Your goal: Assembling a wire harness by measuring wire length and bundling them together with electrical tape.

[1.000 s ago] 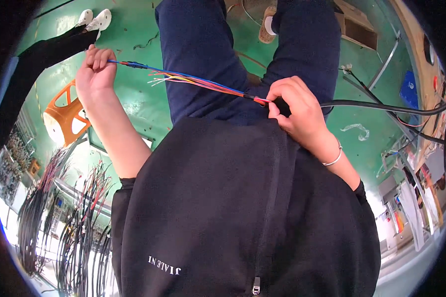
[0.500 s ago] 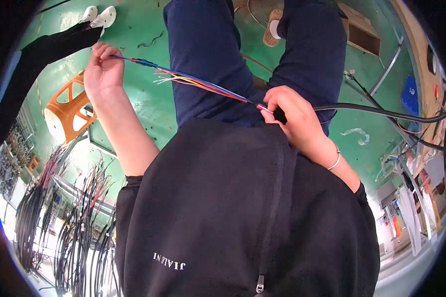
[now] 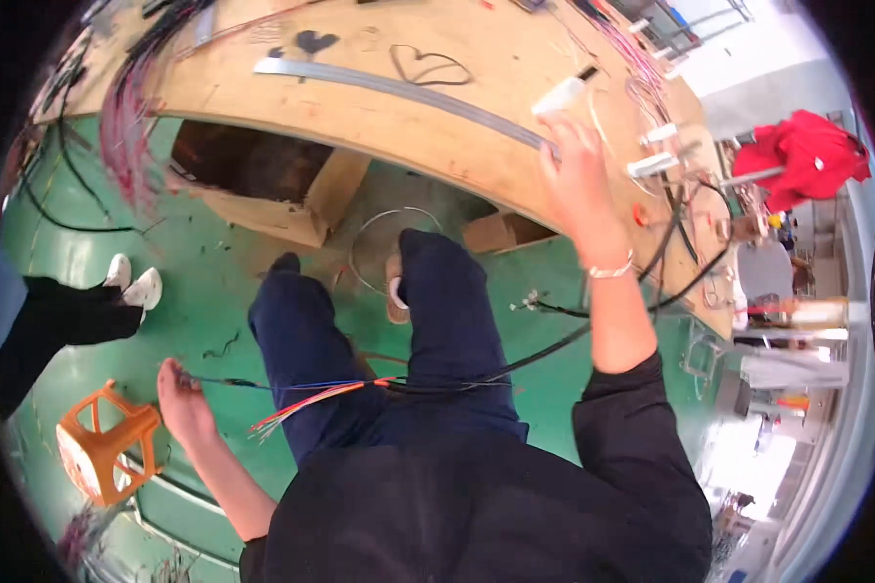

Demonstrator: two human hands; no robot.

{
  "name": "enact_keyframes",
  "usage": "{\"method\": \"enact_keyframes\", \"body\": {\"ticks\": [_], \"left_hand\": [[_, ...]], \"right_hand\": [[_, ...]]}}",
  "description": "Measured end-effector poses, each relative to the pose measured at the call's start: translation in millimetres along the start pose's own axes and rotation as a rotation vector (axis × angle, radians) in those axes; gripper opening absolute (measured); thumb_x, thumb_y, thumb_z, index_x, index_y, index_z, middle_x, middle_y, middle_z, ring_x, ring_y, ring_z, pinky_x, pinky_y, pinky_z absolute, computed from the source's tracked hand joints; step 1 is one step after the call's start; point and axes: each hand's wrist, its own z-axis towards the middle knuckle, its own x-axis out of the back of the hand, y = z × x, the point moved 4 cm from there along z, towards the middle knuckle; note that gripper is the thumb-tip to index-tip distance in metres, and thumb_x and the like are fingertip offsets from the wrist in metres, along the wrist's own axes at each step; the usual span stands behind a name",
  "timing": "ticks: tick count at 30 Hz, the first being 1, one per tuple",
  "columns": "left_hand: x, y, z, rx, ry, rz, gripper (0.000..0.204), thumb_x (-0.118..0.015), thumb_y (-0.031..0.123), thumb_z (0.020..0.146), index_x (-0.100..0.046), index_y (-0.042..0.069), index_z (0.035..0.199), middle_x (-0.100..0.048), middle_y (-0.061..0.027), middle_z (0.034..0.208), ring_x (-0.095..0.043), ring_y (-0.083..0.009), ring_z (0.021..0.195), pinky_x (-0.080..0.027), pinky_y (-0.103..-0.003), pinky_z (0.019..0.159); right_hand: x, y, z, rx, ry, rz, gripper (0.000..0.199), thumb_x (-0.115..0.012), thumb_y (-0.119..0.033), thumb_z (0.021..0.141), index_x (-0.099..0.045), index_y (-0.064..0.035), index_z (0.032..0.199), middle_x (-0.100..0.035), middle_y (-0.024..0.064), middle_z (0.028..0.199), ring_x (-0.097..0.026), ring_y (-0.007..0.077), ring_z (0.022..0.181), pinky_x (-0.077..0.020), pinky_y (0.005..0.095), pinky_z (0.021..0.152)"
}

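My left hand (image 3: 186, 403), out to the left above the floor, pinches the end of a thin blue wire bundle (image 3: 246, 384). The bundle runs into a black cable (image 3: 544, 353) lying across my thighs. Loose red, orange and white wires (image 3: 316, 397) fan out from the cable, with pale tips. My right hand (image 3: 578, 175) reaches over the table's front edge, thumb and fingers apart. Its fingertips meet the near end of a white bottle-like object (image 3: 560, 96) with a black tip. A flat grey strip (image 3: 408, 94) ends beside the thumb.
The wooden table (image 3: 360, 39) crosses ahead, with pink wires hanging at its left and white pieces (image 3: 653, 164) at right. Open wooden boxes (image 3: 262, 216) stand beneath. An orange stool (image 3: 107, 442) and another person's legs (image 3: 68, 311) are at left. Red cloth (image 3: 802, 160) lies far right.
The view has swung up to the table. My right hand has let go of the cable and moved forward to the white object. My left hand still holds the blue wires.
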Motion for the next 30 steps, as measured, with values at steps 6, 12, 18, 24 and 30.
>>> {"method": "enact_keyframes", "body": {"ticks": [6,12,18,24,30], "left_hand": [[-74.7,13.1,-26.8,-0.065,-0.119,0.103,0.014,-0.064,0.015,0.096,-0.067,0.004,0.106,-0.058,0.0035,0.084,-0.049,-0.0056,0.072,-0.039,-0.022,0.063],[-79.2,29.7,-45.9,-0.198,-0.078,0.154,0.019,-0.063,0.015,0.097,-0.07,0.0,0.108,-0.066,-0.0009,0.088,-0.058,-0.0082,0.077,-0.046,-0.023,0.067],[-74.1,40.4,-53.9,-0.228,-0.106,0.165,0.02,-0.064,0.013,0.097,-0.07,-0.002,0.109,-0.068,-0.0038,0.089,-0.063,-0.0105,0.078,-0.052,-0.025,0.071],[-69.2,40.2,-51.2,-0.216,-0.116,0.161,0.021,-0.064,0.012,0.096,-0.07,-0.003,0.109,-0.069,-0.0058,0.089,-0.064,-0.0118,0.077,-0.053,-0.026,0.071],[-62.9,38.9,-40.8,-0.22,-0.079,0.112,0.021,-0.066,0.01,0.094,-0.07,-0.006,0.108,-0.07,-0.009,0.09,-0.065,-0.0135,0.076,-0.055,-0.026,0.069]], "right_hand": [[-120.7,80.0,41.3,-0.111,-0.483,0.598,0.031,-0.064,-0.023,0.095,-0.061,-0.0027,0.118,-0.065,0.0051,0.111,-0.059,0.0171,0.104,-0.0472,0.0326,0.092],[-147.3,109.0,64.9,-0.099,-0.788,0.614,0.022,-0.065,-0.021,0.096,-0.063,-0.0082,0.113,-0.058,-0.0062,0.088,-0.05,0.0045,0.076,-0.0394,0.0204,0.066],[-151.9,120.2,62.9,-0.072,-0.85,0.498,0.022,-0.067,-0.019,0.095,-0.063,-0.0057,0.112,-0.062,-0.002,0.088,-0.056,0.0075,0.079,-0.0451,0.0223,0.072],[-141.9,109.7,71.3,-0.192,-0.878,0.592,0.019,-0.066,-0.017,0.095,-0.062,-0.0054,0.11,-0.062,-0.0015,0.092,-0.056,0.0084,0.083,-0.046,0.0244,0.076],[-149.7,123.2,86.3,-0.133,-0.986,0.458,0.014,-0.064,-0.014,0.095,-0.062,-0.0058,0.106,-0.061,-0.0025,0.087,-0.055,0.007,0.081,-0.0445,0.0248,0.071]]}}
